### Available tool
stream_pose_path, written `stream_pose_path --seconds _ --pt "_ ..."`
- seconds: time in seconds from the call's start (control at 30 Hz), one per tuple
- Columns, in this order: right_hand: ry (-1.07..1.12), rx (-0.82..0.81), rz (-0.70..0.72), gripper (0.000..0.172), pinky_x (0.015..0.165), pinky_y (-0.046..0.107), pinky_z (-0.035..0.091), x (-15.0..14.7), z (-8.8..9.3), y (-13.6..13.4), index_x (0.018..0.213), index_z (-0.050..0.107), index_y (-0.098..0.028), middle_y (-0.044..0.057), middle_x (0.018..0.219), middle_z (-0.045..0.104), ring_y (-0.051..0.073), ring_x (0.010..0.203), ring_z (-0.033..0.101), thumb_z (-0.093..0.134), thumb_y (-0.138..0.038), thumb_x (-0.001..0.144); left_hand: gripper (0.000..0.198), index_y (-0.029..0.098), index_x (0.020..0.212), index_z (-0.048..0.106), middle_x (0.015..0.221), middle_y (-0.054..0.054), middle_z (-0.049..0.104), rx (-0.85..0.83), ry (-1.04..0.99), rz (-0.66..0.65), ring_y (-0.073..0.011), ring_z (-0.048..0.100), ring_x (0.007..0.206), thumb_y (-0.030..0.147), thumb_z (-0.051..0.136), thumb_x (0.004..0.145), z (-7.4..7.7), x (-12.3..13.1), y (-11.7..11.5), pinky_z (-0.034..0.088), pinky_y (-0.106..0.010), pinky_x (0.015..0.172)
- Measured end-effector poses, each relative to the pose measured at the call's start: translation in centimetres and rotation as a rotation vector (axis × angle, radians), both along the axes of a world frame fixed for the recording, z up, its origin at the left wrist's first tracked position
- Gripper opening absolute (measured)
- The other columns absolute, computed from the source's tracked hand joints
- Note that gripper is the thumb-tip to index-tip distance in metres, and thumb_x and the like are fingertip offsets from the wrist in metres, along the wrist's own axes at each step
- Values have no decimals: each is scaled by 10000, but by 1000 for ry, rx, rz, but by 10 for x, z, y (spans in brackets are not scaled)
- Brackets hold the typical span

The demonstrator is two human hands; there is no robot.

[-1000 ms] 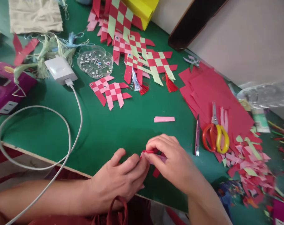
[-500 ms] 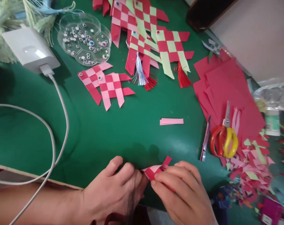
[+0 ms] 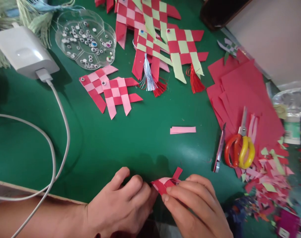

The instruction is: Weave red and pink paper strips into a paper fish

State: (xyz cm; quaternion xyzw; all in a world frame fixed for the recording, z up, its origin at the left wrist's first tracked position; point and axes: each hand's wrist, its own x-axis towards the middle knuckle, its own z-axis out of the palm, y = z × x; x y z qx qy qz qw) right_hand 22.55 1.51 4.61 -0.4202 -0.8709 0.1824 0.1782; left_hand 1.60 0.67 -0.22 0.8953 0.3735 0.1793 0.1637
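- right hand (image 3: 197, 206) in close, pinching the red-and-pink woven paper piece (image 3: 164, 184) at its right side
- left hand (image 3: 125, 201) curled at the left tip, fingertips hidden, so can't tell if it grips
- piece sits between the two, long axis crosswise, red strip end (image 3: 177, 172) poking outward
- beyond, on the green worktop (image 3: 140, 138): pink paper strip (image 3: 183, 130), then scissors (image 3: 242, 131) rightward

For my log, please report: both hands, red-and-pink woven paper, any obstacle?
Right hand holds red-and-pink woven paper; left hand curled at its left end, fingertips hidden. Narrow pink paper strip lies beyond both hands, not in the way.
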Motion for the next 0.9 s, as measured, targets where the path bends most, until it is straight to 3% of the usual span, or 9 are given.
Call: stream_pose_path --seconds 0.17,0.23,0.33,0.63,0.9 --pt "18 -7 -77 369 884 409 520 10 -6 3 1114 632 -127 78 978 712 202 979 635 715 -14 772 345 223 1234 645 895 0 552 37 31 -12 -165 424 890 401 571 947 -1 -3 -3 322 -400 870" --pt "5 -24 -77 328 883 398 521 12 -7 4 1099 640 -138 69 964 722 195 959 646 697 -30 794 369 210 1263 631 907 -7 546 46 37 -10 -167 426 897 391 566 949 -2 -3 -4 326 -404 875" --pt "3 -45 -28 233 855 363 514 11 -7 6 1005 670 -156 43 914 734 168 914 653 628 -6 830 364 210 1262 635 926 -8 539 59 39 -12 -169 425 911 387 550 956 -3 -2 -4 326 -406 887" --pt "45 -82 -13 255 819 360 498 10 -5 4 958 686 -154 33 911 720 161 897 620 618 42 810 314 250 1201 672 1039 -17 580 96 40 6 -172 428 982 412 521 979 -4 -2 -5 331 -388 931" --pt "-40 -65 -112 375 875 380 509 15 -13 6 1198 604 -131 71 996 687 196 987 583 685 -74 836 276 294 1193 673 1265 4 553 107 36 -14 -178 425 1046 390 542 969 -4 -3 -5 333 -389 962"
